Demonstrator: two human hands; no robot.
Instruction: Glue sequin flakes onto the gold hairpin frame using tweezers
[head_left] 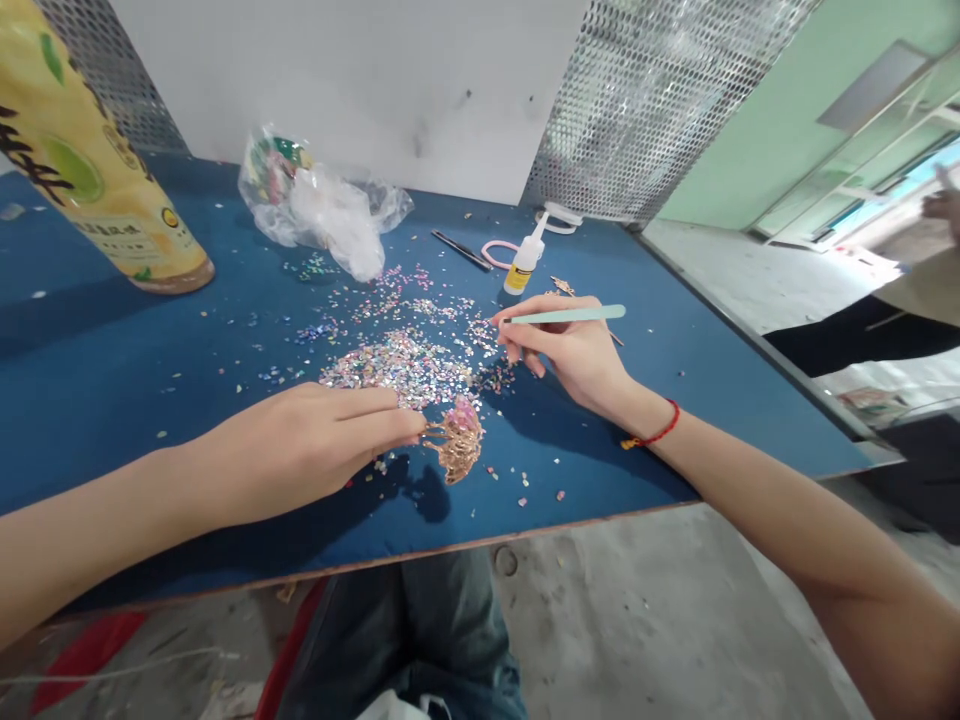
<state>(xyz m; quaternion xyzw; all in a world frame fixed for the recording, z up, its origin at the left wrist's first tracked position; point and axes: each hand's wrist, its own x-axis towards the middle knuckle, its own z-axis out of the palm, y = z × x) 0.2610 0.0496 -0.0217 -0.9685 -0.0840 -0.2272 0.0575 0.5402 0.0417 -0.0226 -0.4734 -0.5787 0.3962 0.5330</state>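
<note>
My left hand pinches the stem of a gold hair comb-like ornament, shaped like a fan or leaf, and holds it just above the blue table. Pink chips cover its upper part; the rest is bare gold. In my right hand lies a pale green tweezers, held like a pen, its tip hidden at my fingertips. That hand is over the right edge of a pile of small shiny chips. Behind it stands a white glue bottle with a yellow label and a narrow nozzle.
A yellow drink bottle stands at the left. A clear plastic bag lies at the back, near a dark pen-like tool and a pink ring. Small gold pieces lie behind my right hand. Another person is at the far right.
</note>
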